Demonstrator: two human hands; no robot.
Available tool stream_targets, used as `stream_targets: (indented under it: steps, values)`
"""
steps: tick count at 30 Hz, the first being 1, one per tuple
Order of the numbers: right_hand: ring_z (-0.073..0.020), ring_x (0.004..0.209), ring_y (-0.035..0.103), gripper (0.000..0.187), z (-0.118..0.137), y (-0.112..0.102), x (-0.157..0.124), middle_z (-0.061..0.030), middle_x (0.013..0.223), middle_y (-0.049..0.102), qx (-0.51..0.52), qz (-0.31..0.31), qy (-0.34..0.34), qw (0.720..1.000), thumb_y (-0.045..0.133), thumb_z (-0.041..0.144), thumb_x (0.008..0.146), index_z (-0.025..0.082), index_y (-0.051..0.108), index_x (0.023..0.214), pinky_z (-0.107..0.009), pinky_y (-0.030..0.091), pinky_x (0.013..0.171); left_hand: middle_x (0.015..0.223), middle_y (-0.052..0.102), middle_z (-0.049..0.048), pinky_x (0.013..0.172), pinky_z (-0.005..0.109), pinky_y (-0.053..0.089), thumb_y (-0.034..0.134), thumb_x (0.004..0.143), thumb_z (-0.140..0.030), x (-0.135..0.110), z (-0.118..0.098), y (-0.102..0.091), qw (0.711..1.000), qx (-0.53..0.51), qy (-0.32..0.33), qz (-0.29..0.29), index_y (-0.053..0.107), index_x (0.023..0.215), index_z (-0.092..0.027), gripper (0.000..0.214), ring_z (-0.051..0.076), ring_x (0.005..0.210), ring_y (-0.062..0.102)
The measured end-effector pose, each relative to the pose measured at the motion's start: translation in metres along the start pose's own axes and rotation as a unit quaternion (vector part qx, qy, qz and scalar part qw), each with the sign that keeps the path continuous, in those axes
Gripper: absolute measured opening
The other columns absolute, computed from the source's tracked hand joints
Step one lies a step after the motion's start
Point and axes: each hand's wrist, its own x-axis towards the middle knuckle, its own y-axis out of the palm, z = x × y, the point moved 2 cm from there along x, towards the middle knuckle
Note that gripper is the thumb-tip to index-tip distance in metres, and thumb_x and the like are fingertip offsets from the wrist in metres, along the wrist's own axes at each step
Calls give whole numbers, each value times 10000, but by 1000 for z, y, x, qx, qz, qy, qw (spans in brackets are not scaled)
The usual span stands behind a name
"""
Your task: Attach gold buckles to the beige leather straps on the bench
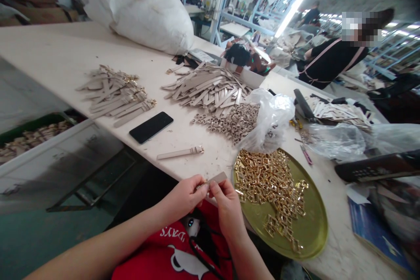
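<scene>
Close to my body, at the table's near edge, my left hand (188, 193) and my right hand (226, 201) meet with fingers pinched on one beige strap (218, 178). Its flat end sticks out above my right thumb; the rest is hidden by my fingers. Just beyond lies a finished-looking strap (180, 153) with a gold buckle at its right end. Right of my hands stands a round gold tray (315, 236) heaped with gold buckles (265, 175). Farther off are a pile of small beige loops (241, 120) and a heap of loose beige straps (210, 89).
A black phone (151, 127) lies left of the loops, below a pile of buckled straps (116, 92). A clear plastic bag (274, 118) rests behind the tray. A large white sack (138, 8) sits at the back. Another person (334, 61) is at the far right.
</scene>
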Motion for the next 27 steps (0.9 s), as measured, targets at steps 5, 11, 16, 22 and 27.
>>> stream_targets:
  steps: [5, 11, 16, 22, 27]
  values:
    - [-102, 575, 534, 131, -3, 0, 0, 29, 641, 602, 129, 17, 91, 987, 675, 273, 655, 190, 579, 687, -226, 448, 596, 480, 438, -73, 407, 184, 260, 393, 792, -304, 0, 1, 2, 999, 29, 8, -23, 419, 633, -177, 205, 64, 408, 355]
    - [-98, 584, 522, 128, -8, -5, -1, 30, 644, 592, 151, 47, 106, 982, 671, 278, 672, 189, 578, 683, -227, 431, 605, 447, 389, -77, 429, 192, 251, 375, 776, -250, -1, 1, 6, 999, 13, 3, -46, 408, 584, -177, 207, 69, 418, 325]
    - [-128, 640, 487, 139, 1, -9, -6, 20, 675, 552, -130, -9, -79, 988, 578, 325, 756, 198, 569, 702, -255, 393, 623, 484, 433, -63, 445, 195, 273, 383, 787, -285, -5, -6, 6, 999, 27, 19, -41, 422, 604, -174, 217, 78, 449, 362]
    - [-178, 735, 472, 107, 3, -13, -5, -35, 748, 533, -420, -55, -281, 861, 525, 248, 795, 220, 597, 722, -311, 369, 687, 493, 448, -61, 428, 191, 281, 390, 792, -323, 1, -2, 8, 998, 15, 1, -60, 406, 627, -180, 218, 78, 440, 380]
    - [-185, 760, 483, 46, 1, -16, 3, -39, 782, 544, -423, -51, -301, 853, 559, 210, 770, 232, 598, 762, -317, 372, 715, 467, 440, -73, 366, 181, 248, 386, 805, -409, 7, 8, 9, 998, -47, -14, -41, 391, 653, -187, 269, 63, 367, 339]
